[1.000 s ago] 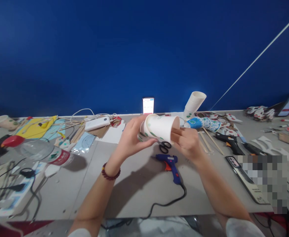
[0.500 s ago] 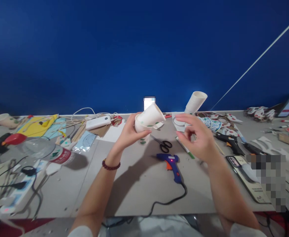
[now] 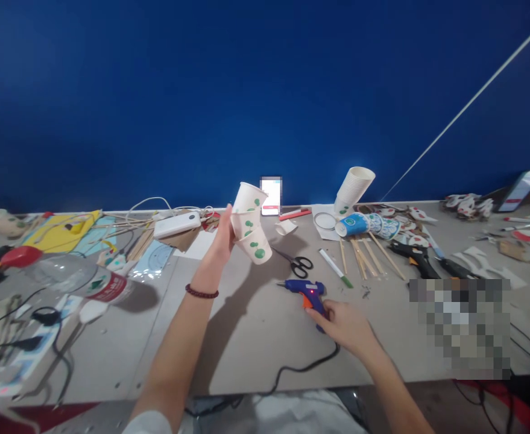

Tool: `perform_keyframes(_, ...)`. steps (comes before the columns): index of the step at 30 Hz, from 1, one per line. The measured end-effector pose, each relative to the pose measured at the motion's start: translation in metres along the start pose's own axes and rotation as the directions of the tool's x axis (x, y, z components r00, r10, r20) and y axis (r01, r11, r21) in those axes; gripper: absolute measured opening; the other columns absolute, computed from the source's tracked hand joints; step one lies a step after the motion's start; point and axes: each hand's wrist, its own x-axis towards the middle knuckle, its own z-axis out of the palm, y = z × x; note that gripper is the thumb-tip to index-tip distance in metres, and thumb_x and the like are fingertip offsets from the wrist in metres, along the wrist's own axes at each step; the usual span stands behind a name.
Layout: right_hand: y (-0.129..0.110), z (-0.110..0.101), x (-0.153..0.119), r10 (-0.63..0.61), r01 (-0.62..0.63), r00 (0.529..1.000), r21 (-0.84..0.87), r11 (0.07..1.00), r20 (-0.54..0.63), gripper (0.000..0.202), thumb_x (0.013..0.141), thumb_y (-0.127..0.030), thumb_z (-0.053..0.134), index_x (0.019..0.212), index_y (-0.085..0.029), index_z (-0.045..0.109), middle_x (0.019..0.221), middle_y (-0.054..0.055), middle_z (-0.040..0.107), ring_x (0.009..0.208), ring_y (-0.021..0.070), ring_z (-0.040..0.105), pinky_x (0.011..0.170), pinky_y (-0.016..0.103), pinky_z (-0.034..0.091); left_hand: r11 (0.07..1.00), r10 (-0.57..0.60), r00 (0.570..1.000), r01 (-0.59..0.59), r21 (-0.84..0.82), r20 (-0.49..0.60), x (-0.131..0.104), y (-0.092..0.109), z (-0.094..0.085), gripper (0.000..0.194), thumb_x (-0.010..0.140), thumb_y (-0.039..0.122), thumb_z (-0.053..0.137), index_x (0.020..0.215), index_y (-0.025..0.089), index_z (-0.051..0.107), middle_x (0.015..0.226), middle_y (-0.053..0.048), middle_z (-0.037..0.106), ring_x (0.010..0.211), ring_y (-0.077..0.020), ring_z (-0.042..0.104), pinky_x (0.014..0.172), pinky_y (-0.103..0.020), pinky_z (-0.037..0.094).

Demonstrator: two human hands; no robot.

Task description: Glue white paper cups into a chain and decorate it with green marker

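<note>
My left hand [image 3: 222, 238] is closed around joined white paper cups [image 3: 250, 222] with green spots, held up above the table. One cup opens upward at the top, and another tilts down toward the lower right. My right hand [image 3: 343, 328] grips the handle of a blue hot glue gun [image 3: 303, 288] with an orange trigger. The gun lies on the table, its nozzle pointing left and a small red light lit. Just behind it are black-handled scissors [image 3: 299, 265]. A small white cut piece [image 3: 286, 226] lies beyond the cups.
A tilted stack of paper cups [image 3: 354, 188] stands at the back, near a blue patterned cup [image 3: 354, 225], wooden sticks [image 3: 366, 256] and a green-tipped marker [image 3: 336, 268]. On the left are a plastic bottle [image 3: 79, 274] and a power strip [image 3: 43, 349]. The gun's cord [image 3: 303, 366] runs to the front edge.
My right hand has come down from beside the cups and taken hold of the glue gun's handle. My left hand has moved slightly left and turned the cups; the small white piece now lies on the table.
</note>
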Motion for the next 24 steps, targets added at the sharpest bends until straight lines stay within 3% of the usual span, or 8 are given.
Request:
perform_keyframes(3, 0.002, 0.009, 0.005, -0.012, 0.013, 1.0, 0.118, 0.993, -0.01, 0.044, 0.082, -0.059, 0.052, 0.06, -0.021, 0.053, 0.052, -0.001, 0.053, 0.049, 0.0135, 0.047, 0.049, 0.025, 0.024, 0.997, -0.046, 0.998, 0.048, -0.054, 0.032, 0.0, 0.005, -0.001, 0.061, 0.079, 0.062, 0.053, 0.115, 0.014, 0.065, 0.107, -0.011, 0.074, 0.109, -0.0331, 0.064, 0.092, -0.042, 0.05)
perform_keyframes(6, 0.008, 0.017, 0.008, 0.026, -0.04, 0.999, 0.398, 0.917, 0.04, 0.04, 0.078, -0.057, 0.057, 0.066, -0.019, 0.058, 0.053, -0.003, 0.051, 0.049, 0.012, 0.047, 0.047, 0.023, 0.028, 0.988, -0.103, 0.994, 0.104, -0.112, 0.022, -0.001, 0.009, -0.004, 0.056, 0.077, 0.05, 0.058, 0.119, 0.013, 0.063, 0.104, -0.011, 0.074, 0.103, -0.0311, 0.066, 0.09, -0.041, 0.05)
perform_keyframes(10, 0.018, 0.019, -0.002, 0.08, -0.219, 0.972, 0.733, 0.644, 0.22, 0.05, 0.071, -0.066, 0.06, 0.082, -0.017, 0.059, 0.053, -0.005, 0.052, 0.033, 0.0058, 0.035, 0.034, 0.021, 0.022, 0.952, -0.177, 0.983, 0.184, -0.246, 0.048, 0.0, 0.012, -0.01, 0.049, 0.073, 0.041, 0.061, 0.112, 0.012, 0.065, 0.095, -0.01, 0.075, 0.09, -0.0287, 0.068, 0.079, -0.039, 0.053)
perform_keyframes(12, 0.021, 0.017, -0.01, 0.061, -0.233, 0.971, 0.839, 0.491, 0.233, 0.051, 0.07, -0.065, 0.064, 0.091, -0.018, 0.058, 0.052, -0.007, 0.052, 0.029, 0.0032, 0.027, 0.031, 0.019, 0.015, 0.939, -0.195, 0.98, 0.198, -0.282, 0.04, 0.0, 0.013, -0.012, 0.044, 0.071, 0.038, 0.062, 0.107, 0.013, 0.067, 0.089, -0.008, 0.074, 0.082, -0.0257, 0.068, 0.072, -0.036, 0.053)
perform_keyframes(16, 0.017, 0.005, -0.02, 0.001, -0.069, 0.998, 0.983, 0.17, 0.07, 0.046, 0.066, -0.056, 0.075, 0.087, -0.021, 0.054, 0.049, -0.01, 0.043, 0.033, 0.0027, 0.027, 0.033, 0.016, 0.018, 0.934, -0.228, 0.973, 0.23, -0.273, 0.039, -0.001, 0.014, -0.01, 0.038, 0.068, 0.036, 0.066, 0.098, 0.012, 0.069, 0.081, -0.007, 0.073, 0.077, -0.0236, 0.067, 0.066, -0.032, 0.052)
perform_keyframes(18, 0.009, -0.003, -0.021, -0.036, 0.034, 0.999, 0.996, 0.082, -0.031, 0.045, 0.065, -0.054, 0.078, 0.075, -0.021, 0.05, 0.046, -0.011, 0.038, 0.035, 0.0027, 0.027, 0.035, 0.016, 0.021, 0.945, -0.199, 0.978, 0.208, -0.252, 0.06, -0.002, 0.013, -0.006, 0.038, 0.067, 0.034, 0.068, 0.098, 0.013, 0.07, 0.084, -0.008, 0.074, 0.084, -0.0254, 0.068, 0.072, -0.034, 0.052)
perform_keyframes(21, -0.007, -0.018, -0.02, -0.094, 0.152, 0.985, 0.987, 0.05, -0.147, 0.04, 0.07, -0.051, 0.076, 0.077, -0.022, 0.05, 0.046, -0.01, 0.04, 0.038, 0.0054, 0.034, 0.038, 0.018, 0.027, 0.975, -0.073, 0.993, 0.09, -0.201, 0.095, -0.004, 0.01, -0.001, 0.039, 0.065, 0.03, 0.071, 0.101, 0.015, 0.069, 0.096, -0.008, 0.075, 0.098, -0.0281, 0.066, 0.086, -0.037, 0.051)
perform_keyframes(24, -0.022, -0.034, -0.018, -0.091, 0.234, 0.97, 0.967, 0.096, -0.226, 0.042, 0.071, -0.046, 0.077, 0.097, -0.023, 0.053, 0.057, -0.006, 0.053, 0.045, 0.0096, 0.047, 0.041, 0.02, 0.034, 0.996, 0.028, 0.989, -0.014, -0.092, 0.148, -0.005, 0.007, 0.0, 0.046, 0.066, 0.033, 0.074, 0.108, 0.015, 0.067, 0.108, -0.01, 0.072, 0.109, -0.0297, 0.063, 0.094, -0.039, 0.048)
